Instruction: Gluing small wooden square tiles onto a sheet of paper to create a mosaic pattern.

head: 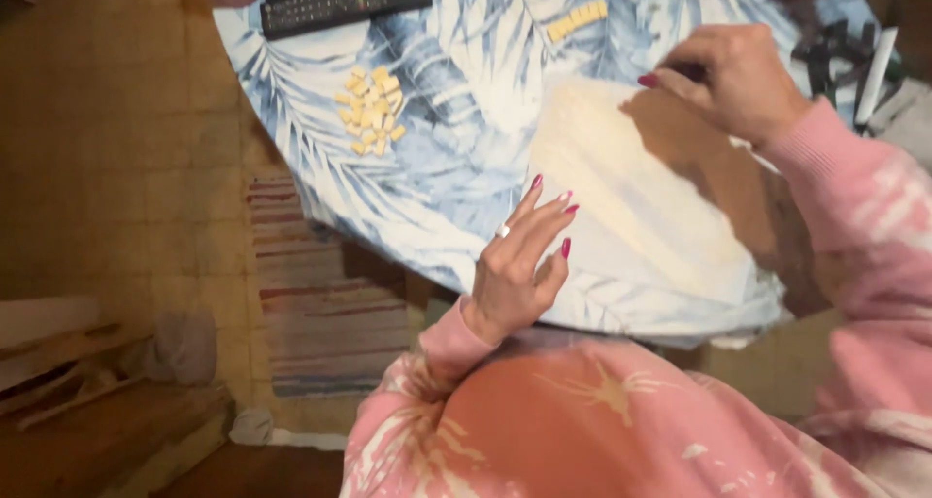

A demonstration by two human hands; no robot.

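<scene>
View from above my round table [456, 178], covered by a blue-and-white leaf-print cloth. My left hand [519, 265] is raised at the near edge, fingers spread and slightly curled, a ring on one finger, nails painted red; it grips nothing, and its fingertips [568, 207] lie at the left border of the pale, floury sheet of dough [621, 207] spread flat before me. My right hand [733, 81] rests at the far right corner of the same sheet, fingers drawn together around something dark that I cannot identify; whether it truly pinches that object or the sheet I cannot tell. Both arms wear a pink, white-patterned sweatshirt [621, 420].

Left of the sheet, well apart from it, a heap of small yellow cut pieces [371, 110]. Farther back, a short row of similar pieces [577, 18]. At the table's far edge, a black remote control [345, 1]. Below the table, a striped rug [320, 294] on a tiled floor [116, 158].
</scene>
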